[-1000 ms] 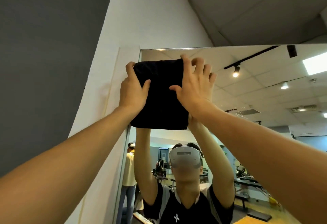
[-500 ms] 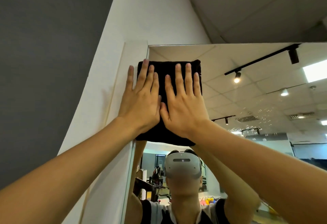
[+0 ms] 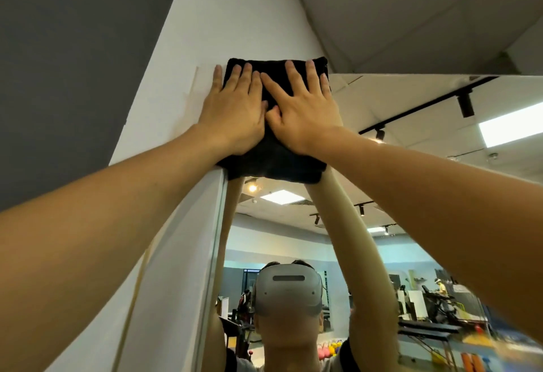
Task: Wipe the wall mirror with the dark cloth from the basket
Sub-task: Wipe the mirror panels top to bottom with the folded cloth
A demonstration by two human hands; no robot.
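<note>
The folded dark cloth (image 3: 273,160) lies flat against the top left corner of the wall mirror (image 3: 411,195), its upper edge reaching above the mirror's top edge onto the white wall. My left hand (image 3: 235,113) presses on the cloth's left half with fingers spread, the outermost finger resting on the wall beside the cloth. My right hand (image 3: 302,110) presses flat on the right half, thumb touching the left hand. Both arms stretch up overhead. The mirror reflects my raised arms and a headset.
A white wall (image 3: 182,224) borders the mirror's left edge, with a dark grey wall (image 3: 73,63) further left. The ceiling (image 3: 411,13) slopes close above the mirror's top edge. The reflection shows a room with equipment and track lights.
Both hands went from gripping the cloth's sides to lying flat on it. They have slid the cloth up to the mirror's top left corner, over the top edge.
</note>
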